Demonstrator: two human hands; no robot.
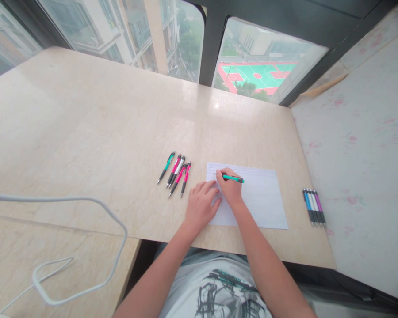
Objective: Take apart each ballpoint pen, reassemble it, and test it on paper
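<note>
A white sheet of paper lies on the pale stone-look counter, with rows of small handwriting along its top. My right hand is closed around a green ballpoint pen, whose tip end is at the upper left of the sheet, below the written lines. The tip itself is hidden by the fingers. My left hand rests flat with spread fingers on the sheet's left edge, holding nothing. Left of it lie several loose pens: a green pen, pink pens and a silver one.
A row of blue, white and purple pens lies at the counter's right end, beside the flowered wall. A white cable loops across the lower left. Windows border the far edge. The counter's front edge runs close to my body.
</note>
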